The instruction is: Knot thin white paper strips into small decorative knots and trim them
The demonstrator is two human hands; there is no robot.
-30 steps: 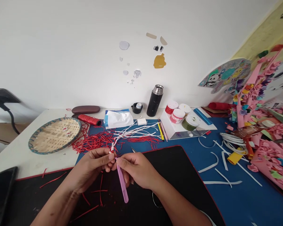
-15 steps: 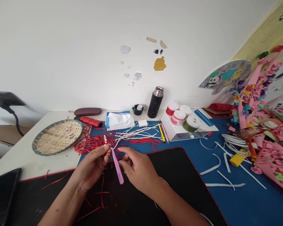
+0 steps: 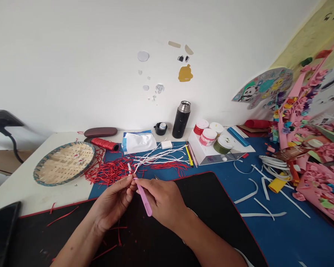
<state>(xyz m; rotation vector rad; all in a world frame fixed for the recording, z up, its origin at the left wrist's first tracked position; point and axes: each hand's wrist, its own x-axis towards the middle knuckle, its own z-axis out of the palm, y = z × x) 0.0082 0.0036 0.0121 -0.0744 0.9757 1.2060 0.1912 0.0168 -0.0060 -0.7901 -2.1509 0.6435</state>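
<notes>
a: what's at the left end of the desk?

b: a round woven bamboo tray (image 3: 36, 174) on the white tabletop (image 3: 25, 196), with a heap of loose red paper strands (image 3: 108, 174) just right of it and a red spool (image 3: 105, 144) beyond them.

a: and the hands?

b: the left hand (image 3: 113, 204) is over the near black mat (image 3: 192, 230). its thumb and forefinger are closed narrow, pinching a thin white strip (image 3: 129, 168) that stands up from the fingertips, right at the edge of the red heap. the right hand (image 3: 164, 202) has a pink plastic tool (image 3: 144, 198) held between thumb and fingers, its thin end meeting the strip at the left fingertips.

a: how do you keep that neat?

b: pinch close to the end of the strip so it can't twist, and keep the tool low and steady, with both hands close together.

a: and further right?

b: a bunch of white strips (image 3: 161, 157) lies on the far blue mat (image 3: 267, 237), then paint jars (image 3: 208, 136) on a white stand (image 3: 203, 148), and pink foam crafts (image 3: 323, 185) at the right edge.
</notes>
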